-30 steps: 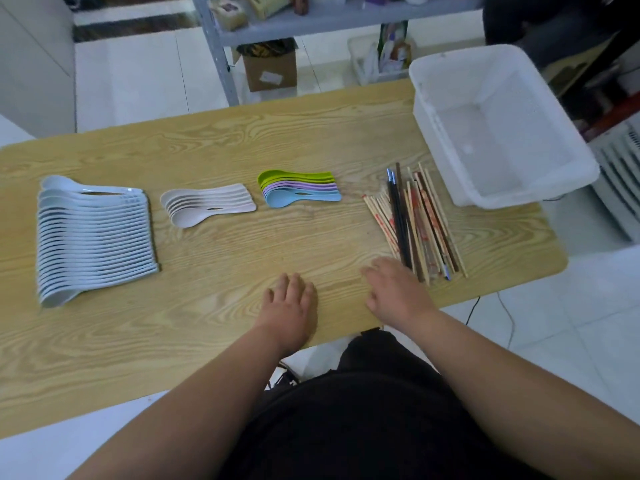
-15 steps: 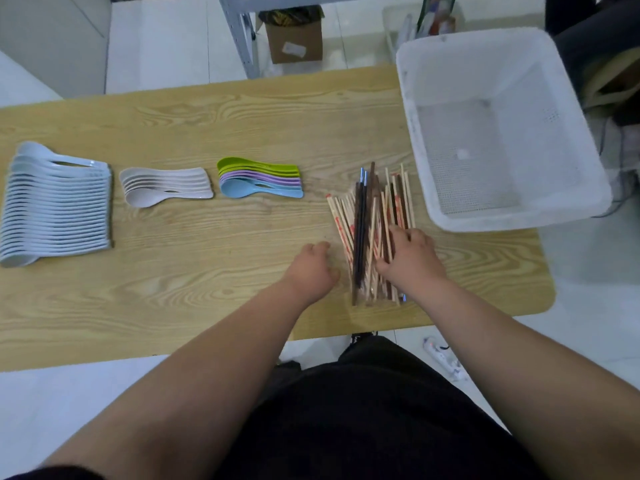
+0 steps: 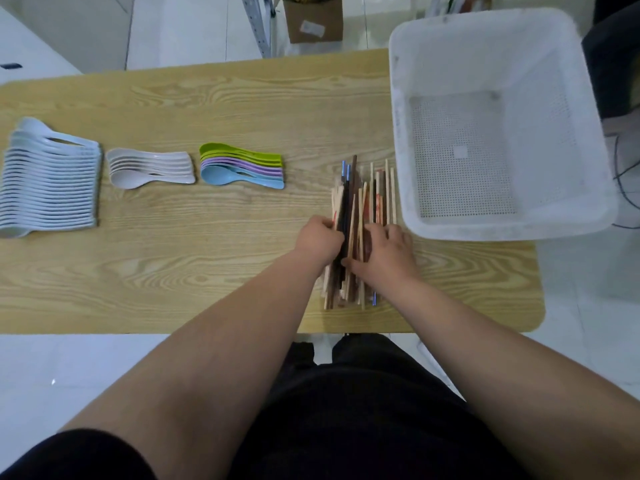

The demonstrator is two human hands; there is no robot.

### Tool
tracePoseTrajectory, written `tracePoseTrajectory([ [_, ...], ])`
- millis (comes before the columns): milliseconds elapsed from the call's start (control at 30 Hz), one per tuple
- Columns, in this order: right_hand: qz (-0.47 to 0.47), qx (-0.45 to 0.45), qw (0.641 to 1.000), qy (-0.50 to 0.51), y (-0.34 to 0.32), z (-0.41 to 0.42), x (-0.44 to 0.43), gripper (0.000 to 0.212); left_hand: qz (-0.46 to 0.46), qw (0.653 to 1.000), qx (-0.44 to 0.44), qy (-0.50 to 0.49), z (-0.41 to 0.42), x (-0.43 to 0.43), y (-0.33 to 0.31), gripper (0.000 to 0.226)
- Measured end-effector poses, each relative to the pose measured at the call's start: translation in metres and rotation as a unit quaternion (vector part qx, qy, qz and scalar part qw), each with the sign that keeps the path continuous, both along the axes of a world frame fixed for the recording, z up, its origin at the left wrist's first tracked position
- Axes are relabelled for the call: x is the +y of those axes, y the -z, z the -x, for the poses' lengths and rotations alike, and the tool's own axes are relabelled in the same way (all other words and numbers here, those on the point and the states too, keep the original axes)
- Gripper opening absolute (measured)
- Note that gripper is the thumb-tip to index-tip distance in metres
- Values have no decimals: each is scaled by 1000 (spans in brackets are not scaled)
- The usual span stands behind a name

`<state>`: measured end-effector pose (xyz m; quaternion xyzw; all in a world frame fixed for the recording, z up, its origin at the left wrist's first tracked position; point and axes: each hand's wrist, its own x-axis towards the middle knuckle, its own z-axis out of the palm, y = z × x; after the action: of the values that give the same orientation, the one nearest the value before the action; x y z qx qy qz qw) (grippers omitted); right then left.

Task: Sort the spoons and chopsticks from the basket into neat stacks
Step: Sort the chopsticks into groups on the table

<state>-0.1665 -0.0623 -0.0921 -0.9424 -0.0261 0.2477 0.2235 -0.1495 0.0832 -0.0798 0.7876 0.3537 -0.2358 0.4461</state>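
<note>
Chopsticks (image 3: 353, 202): one bundle on table (image 3: 207, 271), beside basket (image 3: 502, 228). Left hand (image 3: 320, 239) and right hand (image 3: 389, 252) grip it from either side.

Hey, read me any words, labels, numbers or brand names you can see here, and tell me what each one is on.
Nothing here can be read.
White label on the cardboard box beyond the table: too blurred to read.
Red print on some chopsticks: too small and blurred.
Pale square on the floor of the basket: no text shows.
</note>
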Motion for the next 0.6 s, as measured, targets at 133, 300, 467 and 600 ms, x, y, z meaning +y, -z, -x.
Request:
tracePoseTrajectory([
  [133, -20, -11, 1000, -13, 3, 2, -4, 82, 36, 999, 6, -37, -4, -7, 2, 33],
  [300, -37, -13, 999, -16, 5, 4, -7, 79, 75, 996, 5, -46, -7, -20, -1, 19],
  [467, -60, -22, 998, 2, 2, 5, -5, 82, 98, 993, -10, -63, -7, -18, 2, 25],
  [600, -47, -16, 999, 20, 2, 5, 1, 89, 159, 979, -9, -128, -4, -9, 6, 14],
])
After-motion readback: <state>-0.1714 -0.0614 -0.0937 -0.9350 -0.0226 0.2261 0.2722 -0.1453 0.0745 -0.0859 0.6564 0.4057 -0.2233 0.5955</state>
